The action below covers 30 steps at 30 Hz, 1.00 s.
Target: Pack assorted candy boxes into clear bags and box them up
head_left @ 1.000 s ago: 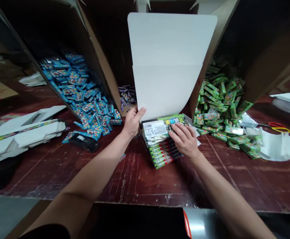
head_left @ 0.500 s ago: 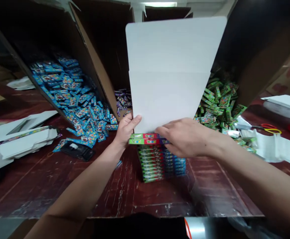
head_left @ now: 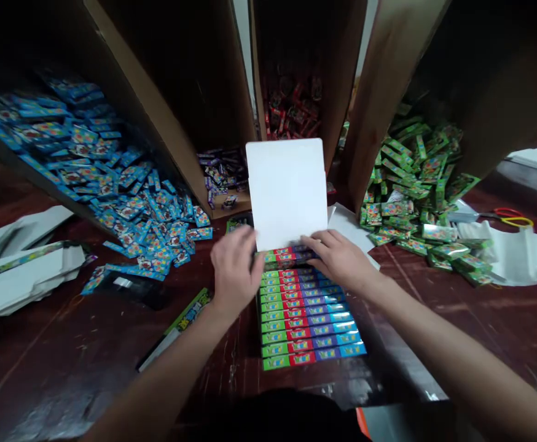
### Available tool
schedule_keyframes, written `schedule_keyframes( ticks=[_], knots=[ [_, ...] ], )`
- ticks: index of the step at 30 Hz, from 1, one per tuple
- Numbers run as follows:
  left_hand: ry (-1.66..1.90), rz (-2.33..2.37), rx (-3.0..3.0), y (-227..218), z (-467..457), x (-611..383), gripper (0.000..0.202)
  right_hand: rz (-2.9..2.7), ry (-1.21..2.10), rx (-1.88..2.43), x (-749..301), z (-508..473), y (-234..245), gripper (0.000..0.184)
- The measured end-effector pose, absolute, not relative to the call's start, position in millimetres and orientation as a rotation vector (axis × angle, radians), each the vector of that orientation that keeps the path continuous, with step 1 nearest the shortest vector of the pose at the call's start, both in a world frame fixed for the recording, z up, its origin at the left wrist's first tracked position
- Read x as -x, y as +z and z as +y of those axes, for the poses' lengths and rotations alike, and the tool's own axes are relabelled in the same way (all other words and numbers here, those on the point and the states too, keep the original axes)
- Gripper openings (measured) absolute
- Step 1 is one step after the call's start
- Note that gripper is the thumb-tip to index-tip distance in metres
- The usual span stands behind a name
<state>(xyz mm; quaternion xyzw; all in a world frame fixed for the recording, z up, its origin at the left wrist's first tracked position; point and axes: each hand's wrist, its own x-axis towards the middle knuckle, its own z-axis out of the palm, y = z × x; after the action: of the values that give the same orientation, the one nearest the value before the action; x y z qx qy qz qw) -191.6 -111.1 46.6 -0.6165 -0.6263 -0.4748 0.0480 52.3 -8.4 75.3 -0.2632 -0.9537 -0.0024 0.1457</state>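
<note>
A carton with a raised white lid [head_left: 287, 193] stands upright in front of me. Below it lie several thin strips [head_left: 296, 319] banded green, red, purple and blue, lined up one behind another toward me. My left hand [head_left: 234, 267], blurred by motion, curls round the carton's left lower corner with the thumb toward the front. With fingers bent, my right hand [head_left: 340, 255] grips the carton's lower right edge. The topmost strips between my hands are smeared, and my fingers hide their ends.
Piles of small blue packets [head_left: 148, 202] and green packets [head_left: 416, 178] spill from tall cardboard bins. Purple packets [head_left: 222, 175] and red packets [head_left: 291, 116] sit in the middle bins. White card sheets [head_left: 24, 276] lie left, near a black object [head_left: 134, 288]. Scissors [head_left: 510, 216] lie right.
My view has tipped downward. The white lid looks smaller and lower, and more coloured strips show in front. A green-labelled flat piece now shows beside my left forearm.
</note>
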Motion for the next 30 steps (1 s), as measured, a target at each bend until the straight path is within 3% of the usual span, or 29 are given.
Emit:
schedule_keyframes(
  ticks=[2,5,7,12,14,18,24,27,30],
  knots=[
    [-0.991,-1.869,2.189,42.0,-129.3,186.3,0.043,-2.597,-0.061,0.825,-59.9,-19.6,58.9,0.035],
    [-0.688,-1.976,2.367,34.4,-140.1,175.9,0.045,-2.610,-0.019,0.885,-63.9,-28.0,41.2,0.033],
    [-0.626,-2.056,2.380,31.0,-140.3,170.1,0.047,-2.672,0.061,0.919,-63.7,-30.2,35.8,0.038],
    [-0.555,-2.187,2.479,35.6,-133.1,171.0,0.063,-2.793,0.274,1.034,-64.8,-33.6,36.2,0.079],
    [-0.506,-2.211,2.556,40.9,-134.9,176.2,0.065,-2.803,0.383,1.086,-71.6,-38.6,38.0,0.087],
    [-0.493,-2.196,2.505,48.2,-169.4,176.0,0.067,-2.728,0.518,1.028,-96.8,-75.6,40.7,0.077],
    [-0.157,-1.882,2.593,36.4,-228.4,137.2,0.070,-2.807,0.157,0.937,-98.2,-135.3,29.3,0.077],
    [-0.064,-1.911,2.663,35.0,-225.4,139.4,0.065,-2.760,0.181,1.026,-92.7,-125.6,27.4,0.075],
    [-0.267,-1.998,2.775,52.6,-198.4,166.7,0.075,-2.674,0.247,1.065,-92.8,-107.6,30.8,0.077]
  ],
)
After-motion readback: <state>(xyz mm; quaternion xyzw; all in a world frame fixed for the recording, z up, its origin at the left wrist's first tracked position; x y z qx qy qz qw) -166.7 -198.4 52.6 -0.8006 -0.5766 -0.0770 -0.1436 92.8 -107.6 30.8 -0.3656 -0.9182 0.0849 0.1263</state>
